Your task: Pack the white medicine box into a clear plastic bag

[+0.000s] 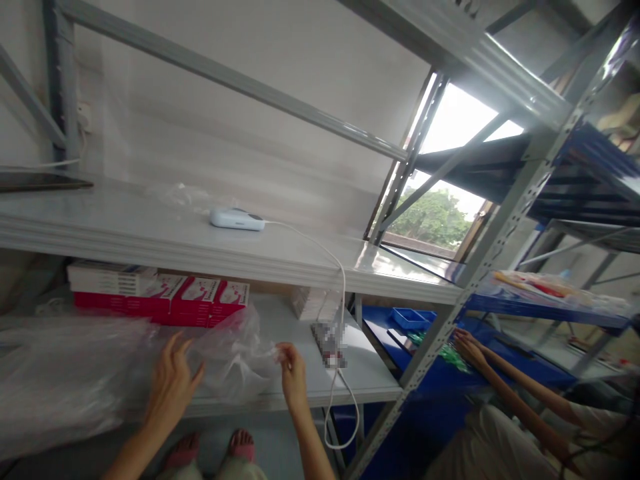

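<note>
Here, in the head view, a person works with two hands at the lower shelf [280, 390], which runs across the lower half of the frame. The bag [235, 373], clear and crumpled, is at the lower centre, between the hands. The right hand [295, 377], just right of it, has the thumb and the forefinger pinched together on the bag's edge. The left hand [173, 380], at the lower left of centre, has its fingers apart and the thumb away from them; whether they touch the bag, one cannot tell. A wide heap of clear plastic [65, 380] fills the lower left. Above the bag stand red and white boxes [193, 300], in a row, and right of these are white boxes [315, 303]. A blurred-out object [327, 343] lies right of the right hand. On the upper shelf [150, 217], near the centre, lies a white device [237, 219], from which a white cable [320, 243] goes down to the right. At the right of the frame, a co-worker's hands [469, 348] are at something green [453, 358], near a blue tray [407, 319].
</note>
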A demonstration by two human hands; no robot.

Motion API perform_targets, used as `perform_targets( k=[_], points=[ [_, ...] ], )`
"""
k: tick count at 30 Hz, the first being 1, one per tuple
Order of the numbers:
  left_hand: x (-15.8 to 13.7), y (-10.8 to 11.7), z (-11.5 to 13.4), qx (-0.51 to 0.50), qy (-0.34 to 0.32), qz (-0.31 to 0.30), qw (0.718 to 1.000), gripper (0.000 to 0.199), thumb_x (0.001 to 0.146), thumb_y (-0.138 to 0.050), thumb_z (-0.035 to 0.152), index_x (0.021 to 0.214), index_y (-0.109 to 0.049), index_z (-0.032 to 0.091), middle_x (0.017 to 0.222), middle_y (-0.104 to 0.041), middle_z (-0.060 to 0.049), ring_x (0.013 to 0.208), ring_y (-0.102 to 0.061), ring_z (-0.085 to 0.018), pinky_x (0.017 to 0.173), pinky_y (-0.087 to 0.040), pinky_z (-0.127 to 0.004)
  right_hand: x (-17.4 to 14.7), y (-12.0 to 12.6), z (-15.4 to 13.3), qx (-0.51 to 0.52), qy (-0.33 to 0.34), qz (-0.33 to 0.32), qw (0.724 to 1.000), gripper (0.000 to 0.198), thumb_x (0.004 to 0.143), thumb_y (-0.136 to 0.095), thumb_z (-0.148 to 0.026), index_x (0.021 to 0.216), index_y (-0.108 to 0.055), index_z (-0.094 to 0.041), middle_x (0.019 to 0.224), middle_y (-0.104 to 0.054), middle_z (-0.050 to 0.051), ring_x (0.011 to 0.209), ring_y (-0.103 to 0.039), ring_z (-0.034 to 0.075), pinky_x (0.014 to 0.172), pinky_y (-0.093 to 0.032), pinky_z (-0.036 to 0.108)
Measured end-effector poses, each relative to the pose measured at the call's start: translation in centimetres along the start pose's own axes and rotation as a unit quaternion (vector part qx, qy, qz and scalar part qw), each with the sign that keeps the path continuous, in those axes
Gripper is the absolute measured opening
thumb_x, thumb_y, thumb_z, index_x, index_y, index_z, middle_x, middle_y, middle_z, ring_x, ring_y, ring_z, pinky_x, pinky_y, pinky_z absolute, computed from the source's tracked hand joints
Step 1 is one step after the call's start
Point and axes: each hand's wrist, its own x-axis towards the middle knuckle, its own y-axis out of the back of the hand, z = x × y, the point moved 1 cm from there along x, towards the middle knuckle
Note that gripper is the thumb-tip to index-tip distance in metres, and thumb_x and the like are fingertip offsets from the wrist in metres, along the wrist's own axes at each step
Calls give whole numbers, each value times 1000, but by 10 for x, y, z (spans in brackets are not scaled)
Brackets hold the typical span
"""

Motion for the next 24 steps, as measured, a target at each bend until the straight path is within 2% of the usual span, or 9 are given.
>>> perform_targets(
  k=[3,6,10,14,16,18,20,22,24],
  points=[
    [-2,-3,32,25,-166,-41,985,34,87,-45,29,117,-55,15,129,-53,-18,111,-55,-28,93,-40,-44,-10,-16,-11,-29,8,-76,997,37,72,-35,-11,96,-62,-16,72,-60,2,68,-56,15,66,-43,25],
    [4,0,52,9,-240,-103,965,30,89,-39,16,107,-63,20,108,-67,-8,95,-62,-22,87,-43,-38,-20,-25,-24,-95,26,-128,987,45,72,-31,-5,102,-61,-18,84,-64,4,80,-58,16,76,-40,27],
    [18,5,45,-36,-211,-136,967,33,90,-34,15,90,-66,22,86,-71,-4,79,-65,-20,75,-47,-32,-28,-22,-28,-196,56,-138,969,44,78,-30,-2,107,-58,-19,100,-66,6,96,-59,19,83,-35,32],
    [27,12,30,-87,-102,-109,985,29,94,-33,28,87,-60,22,81,-69,-3,74,-65,-18,70,-49,-29,-29,-18,-27,-248,84,-106,959,31,80,-40,-5,104,-54,-19,98,-65,5,91,-59,20,80,-33,32],
    [24,15,31,-96,-79,-81,989,26,94,-35,35,92,-58,21,86,-69,-4,80,-65,-19,74,-50,-31,-30,-19,-29,-261,108,-98,954,29,80,-43,-4,100,-55,-20,95,-65,3,88,-59,19,79,-32,32],
    [14,16,37,-88,-111,-78,987,30,89,-45,43,104,-56,19,102,-67,-8,95,-63,-22,83,-49,-35,-30,-23,-31,-256,117,-102,954,31,78,-41,0,95,-56,-21,91,-64,1,85,-58,18,77,-32,31],
    [2,11,43,-65,-179,-113,975,39,83,-53,44,114,-55,20,117,-63,-10,107,-58,-24,91,-46,-37,-31,-27,-34,-240,108,-102,959,34,76,-39,2,92,-57,-21,90,-63,0,84,-57,17,76,-32,29],
    [-8,3,42,-30,-234,-153,960,30,83,-51,30,111,-60,23,119,-63,-7,108,-58,-23,93,-44,-37,-31,-30,-36,-234,100,-100,962,38,75,-38,4,94,-59,-22,91,-63,0,86,-57,16,77,-33,29],
    [-9,-3,35,-1,-245,-176,953,31,82,-43,15,103,-65,24,113,-66,-6,103,-60,-21,90,-44,-35,-31,-30,-39,-253,102,-101,957,42,74,-39,4,97,-60,-24,93,-63,0,90,-57,17,81,-33,30]
  ],
)
